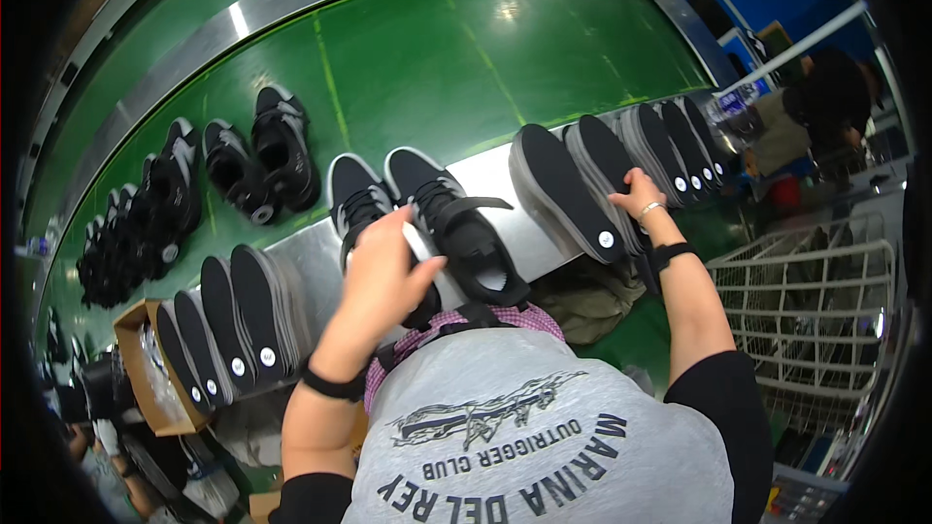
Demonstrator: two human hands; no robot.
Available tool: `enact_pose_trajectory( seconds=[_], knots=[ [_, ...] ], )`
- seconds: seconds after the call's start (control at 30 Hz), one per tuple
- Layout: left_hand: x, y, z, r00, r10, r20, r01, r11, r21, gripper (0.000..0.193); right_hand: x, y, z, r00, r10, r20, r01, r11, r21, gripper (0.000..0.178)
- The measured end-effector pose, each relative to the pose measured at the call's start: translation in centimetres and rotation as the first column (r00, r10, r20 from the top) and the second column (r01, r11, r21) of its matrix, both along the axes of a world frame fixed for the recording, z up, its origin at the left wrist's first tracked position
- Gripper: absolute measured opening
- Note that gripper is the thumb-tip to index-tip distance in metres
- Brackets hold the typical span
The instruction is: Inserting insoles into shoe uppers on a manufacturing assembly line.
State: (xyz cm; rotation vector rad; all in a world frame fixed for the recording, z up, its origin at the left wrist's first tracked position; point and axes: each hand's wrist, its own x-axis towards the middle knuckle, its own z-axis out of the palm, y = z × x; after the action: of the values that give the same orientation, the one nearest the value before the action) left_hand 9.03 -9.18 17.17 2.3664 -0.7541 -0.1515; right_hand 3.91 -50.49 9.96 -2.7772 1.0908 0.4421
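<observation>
Nearest the camera, in the lower middle of the frame, is the person's grey shirt [544,446]. Above it the left hand [383,267] is closed around the left shoe [361,209] on the metal ledge [495,184], the wrist bent forward. The right hand [638,196], arm stretched to the upper right, pinches an insole from the right stack of insoles [621,175]. It seems the insole-fitting step; the next move needs the insole brought to the shoe opening.

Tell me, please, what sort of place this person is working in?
Most likely a shoe factory assembly line: a long green conveyor belt carries pairs of black lace-up sneakers, and stacks of black foam insoles stand along the steel edge where the left hand works.
</observation>
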Motion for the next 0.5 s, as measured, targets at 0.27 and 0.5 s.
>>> enact_pose_trajectory(
  seconds=[0.27,0.5],
  knots=[
    [0.6,-5.8,-3.9,0.996,-0.092,-0.018,0.094,0.992,0.089,0.068,0.0,0.8,3.6,0.833,-0.02,0.552,-0.264,0.864,0.43,0.028],
    [0.7,-5.8,-4.2,0.995,-0.099,-0.002,0.099,0.992,0.082,0.066,-0.7,11.5,11.8,0.906,-0.173,0.387,-0.29,0.412,0.864,0.017]
  ],
)
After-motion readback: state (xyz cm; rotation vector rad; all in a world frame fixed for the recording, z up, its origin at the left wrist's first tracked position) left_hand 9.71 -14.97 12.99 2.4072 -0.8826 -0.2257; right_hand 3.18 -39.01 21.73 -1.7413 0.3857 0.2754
